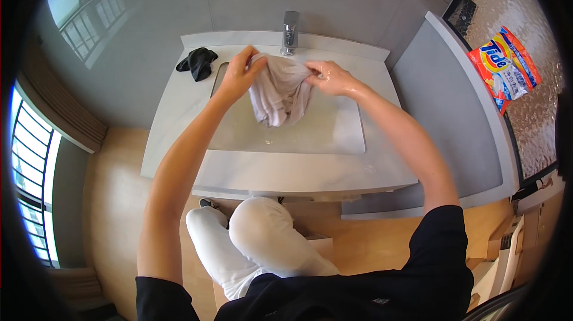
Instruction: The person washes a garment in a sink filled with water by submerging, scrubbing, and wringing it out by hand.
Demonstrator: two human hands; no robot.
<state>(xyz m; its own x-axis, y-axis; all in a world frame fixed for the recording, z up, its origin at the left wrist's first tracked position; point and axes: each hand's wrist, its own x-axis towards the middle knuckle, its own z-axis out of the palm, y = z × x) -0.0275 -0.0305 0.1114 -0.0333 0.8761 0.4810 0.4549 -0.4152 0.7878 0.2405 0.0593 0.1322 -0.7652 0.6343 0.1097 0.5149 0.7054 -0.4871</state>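
A wet, pale greyish-pink cloth hangs in folds between my hands, above the rectangular sink, which holds cloudy water. My left hand pinches its upper left part between thumb and fingers. At its upper right edge, my right hand grips the fabric, with wet skin showing. Behind the cloth stands a chrome faucet. A bunched black cloth lies on the counter to the left of the sink.
The white marbled countertop surrounds the sink. At the right, an orange Tide detergent bag rests by a low grey partition and textured glass. A barred window and a curtain are at the far left.
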